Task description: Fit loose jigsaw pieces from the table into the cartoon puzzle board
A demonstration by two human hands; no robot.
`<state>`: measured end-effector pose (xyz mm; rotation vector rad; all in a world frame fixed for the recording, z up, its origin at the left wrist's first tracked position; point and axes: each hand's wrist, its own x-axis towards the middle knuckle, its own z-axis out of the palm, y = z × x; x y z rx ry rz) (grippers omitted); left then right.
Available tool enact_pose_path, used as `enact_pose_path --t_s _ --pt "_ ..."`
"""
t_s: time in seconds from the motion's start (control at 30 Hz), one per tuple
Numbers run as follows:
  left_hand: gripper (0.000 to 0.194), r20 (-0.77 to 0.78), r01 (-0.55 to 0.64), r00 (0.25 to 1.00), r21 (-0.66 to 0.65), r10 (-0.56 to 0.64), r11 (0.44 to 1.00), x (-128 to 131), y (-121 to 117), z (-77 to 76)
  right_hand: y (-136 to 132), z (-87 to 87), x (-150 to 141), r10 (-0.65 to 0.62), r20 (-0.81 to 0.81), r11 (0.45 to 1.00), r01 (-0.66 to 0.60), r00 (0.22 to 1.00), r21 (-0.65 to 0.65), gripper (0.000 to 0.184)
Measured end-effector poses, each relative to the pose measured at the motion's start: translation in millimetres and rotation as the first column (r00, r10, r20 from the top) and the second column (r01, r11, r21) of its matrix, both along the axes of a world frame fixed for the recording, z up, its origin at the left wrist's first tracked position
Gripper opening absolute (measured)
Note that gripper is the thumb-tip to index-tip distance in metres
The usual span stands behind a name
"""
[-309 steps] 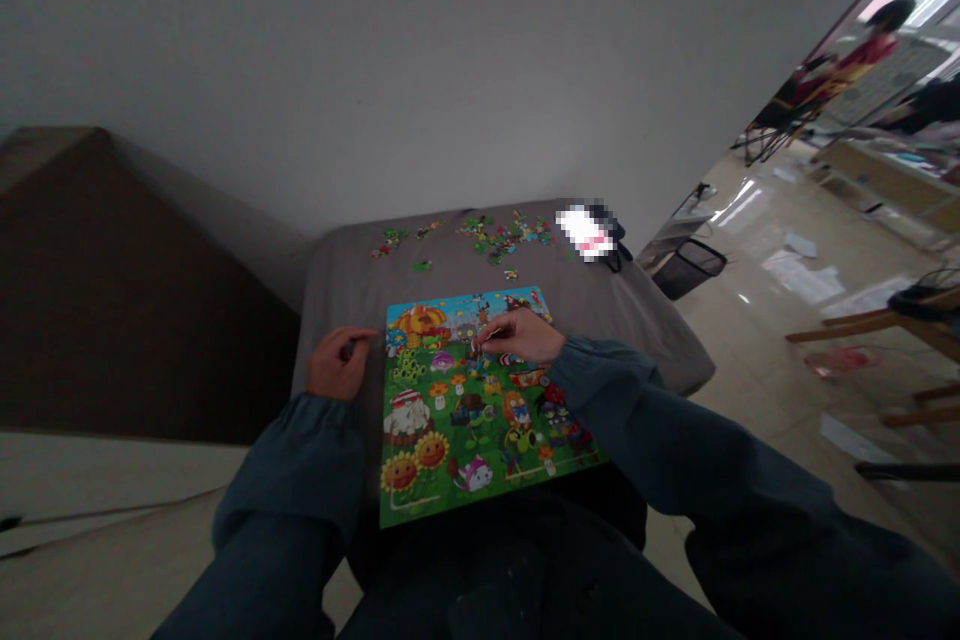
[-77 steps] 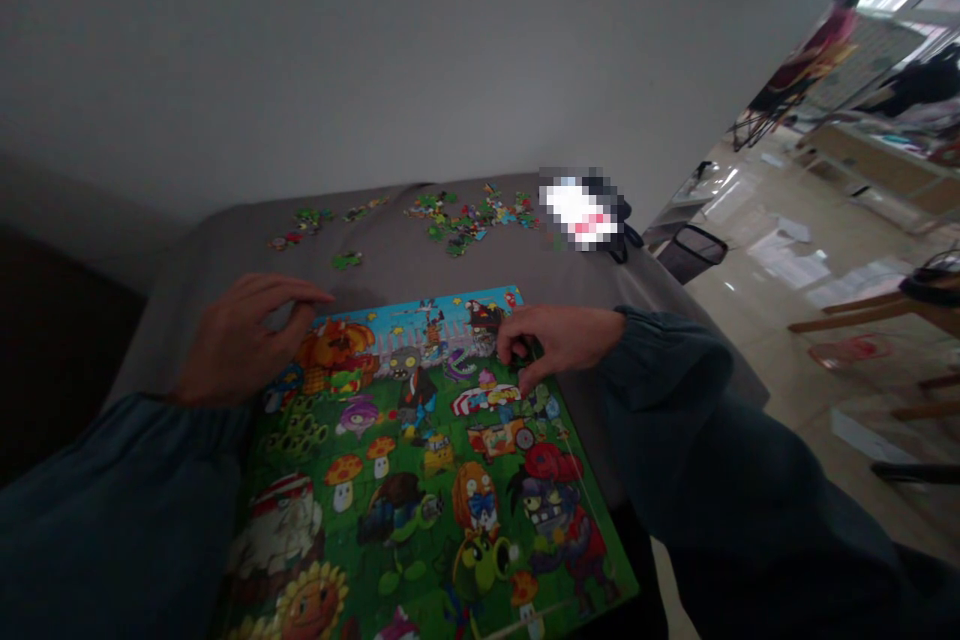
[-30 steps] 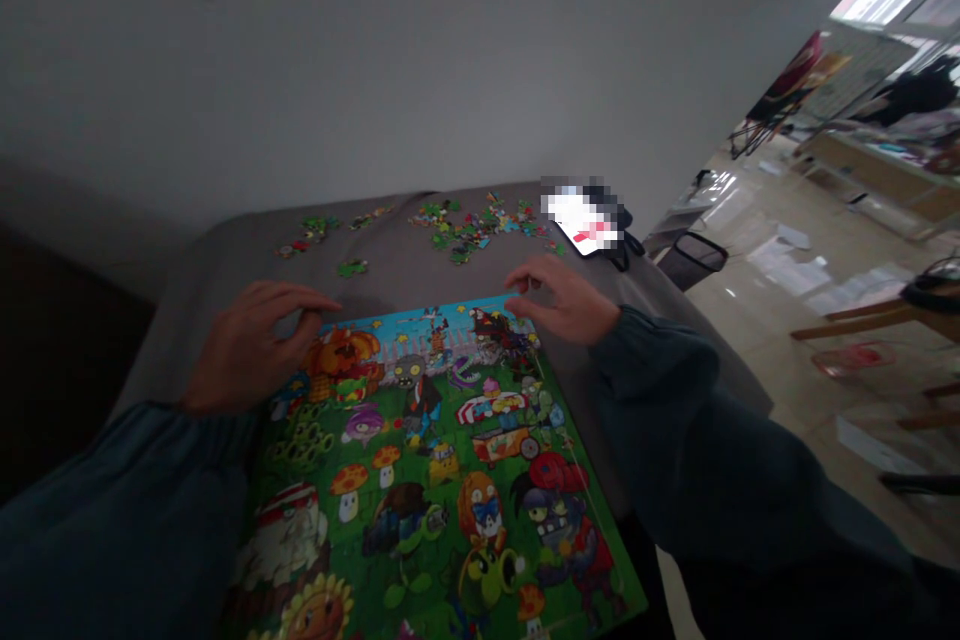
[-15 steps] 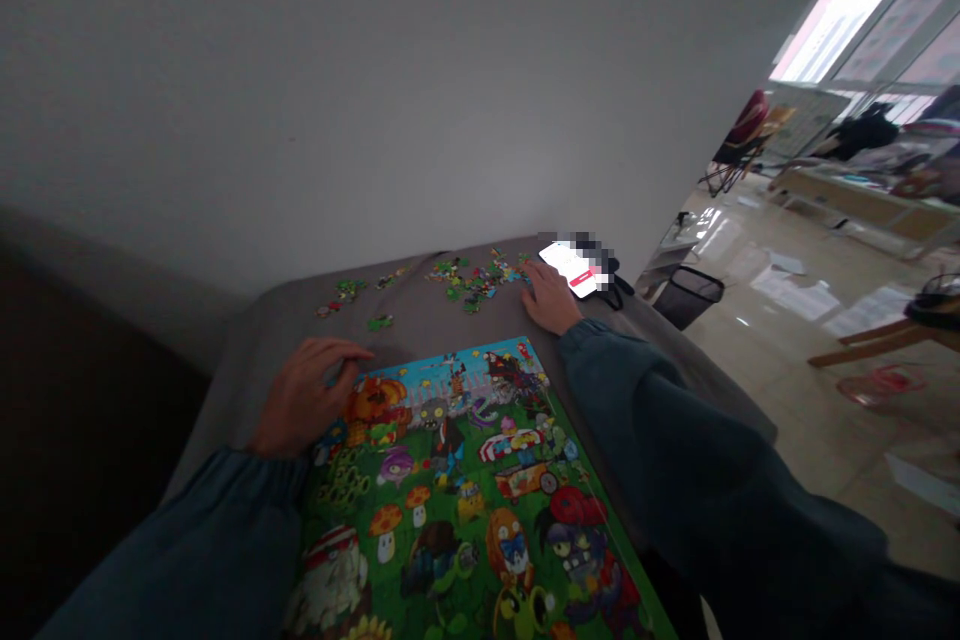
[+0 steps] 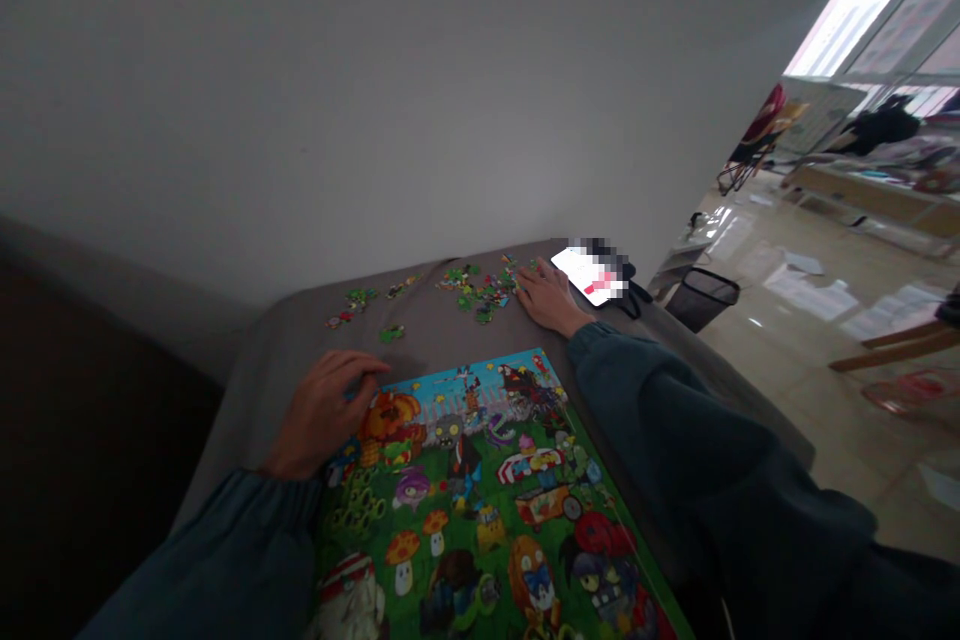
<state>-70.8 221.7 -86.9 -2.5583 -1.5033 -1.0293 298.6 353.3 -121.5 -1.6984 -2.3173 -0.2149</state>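
Note:
A colourful cartoon puzzle picture (image 5: 480,480) with a blue top edge lies flat before me, its lower part cut off by the view. My left hand (image 5: 326,410) rests at its upper left corner, fingers bent and thumb apart, with nothing visible in it. Beyond the picture, loose jigsaw pieces (image 5: 480,295) are scattered in small clusters, mostly green. My right hand (image 5: 551,300) lies palm down at the right end of these pieces, fingers spread. Whatever is under its fingertips is hidden.
A lit phone (image 5: 589,275) with dark, partly blurred items beside it lies right of my right hand. The grey-covered table (image 5: 300,325) meets a plain wall (image 5: 450,120). Past the table's right edge are a dark bin (image 5: 701,298) and a wooden-legged seat (image 5: 892,345).
My right hand has moved a little left, away from the phone and over the loose pieces, its fingers more spread. My left hand stays at the picture's corner. The whole view has shifted slightly.

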Motion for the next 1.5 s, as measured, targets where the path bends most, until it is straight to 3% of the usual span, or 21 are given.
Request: enact_pose_path --t_s 0.37,0.47,0.53,0.63,0.7,0.87,1.07,1.2,1.27,1.37,1.5 --pt "0.027 0.019 -0.011 1.0 -0.016 0.012 1.0 0.5 -3.8 4.2 -43.7 13.8 1.9 0.025 -0.068 0.997 -0.03 0.997 -0.071 0.035" --pt "0.027 0.016 -0.001 1.0 -0.012 0.001 1.0 -0.3 -2.6 2.3 -55.3 17.9 10.6 0.042 -0.109 0.991 -0.055 0.993 -0.122 0.048" --pt "0.026 0.001 0.013 1.0 -0.008 -0.013 1.0 -1.2 -1.2 0.5 -60.9 21.0 17.3 0.115 -0.204 0.973 -0.151 0.972 -0.172 0.064" --pt "0.026 -0.018 0.019 1.0 -0.001 -0.019 1.0 -2.1 0.3 -1.4 -64.5 24.3 24.2 0.215 -0.409 0.918 -0.327 0.887 -0.225 0.078" --pt "0.026 -0.024 0.012 1.0 -0.004 -0.012 1.0 -1.2 -0.7 -0.6 -65.1 26.1 25.2 0.23 -0.483 0.897 -0.377 0.845 -0.232 0.077" --pt "0.028 0.015 0.027 1.0 -0.07 -0.026 0.997 12.2 -13.5 11.7 -74.5 37.1 15.9 0.234 -0.625 0.873 -0.444 0.745 -0.202 0.061" --pt "0.03 -0.01 0.117 0.993 -0.16 -0.12 0.98 30.1 -24.3 20.1 -100.5 56.0 -4.8 0.203 -0.816 0.699 -0.664 0.541 -0.266 0.031" --pt "0.029 0.021 0.085 0.996 -0.237 -0.082 0.968 38.3 -31.0 25.1 -116.7 61.8 -20.9 0.099 -0.87 0.653 -0.691 0.483 -0.31 0.025" --pt "0.032 0.104 0.059 0.994 -0.314 -0.027 0.948 46.6 -39.1 30.3 -127.8 63.6 -31.6 0.03 -0.897 0.641 -0.697 0.441 -0.322 0.027" --pt "0.038 0.273 0.112 0.961 -0.496 0.032 0.861 63.2 -52.3 36.4 -145.6 64.3 -48.7 -0.051 -0.921 0.589 -0.733 0.385 -0.339 0.025" --pt "0.036 0.364 0.23 0.931 -0.584 -0.002 0.779 79.7 -59.4 34.9 -157.2 60.5 -62.6 -0.123 -0.909 0.555 -0.731 0.398 -0.395 0.027"
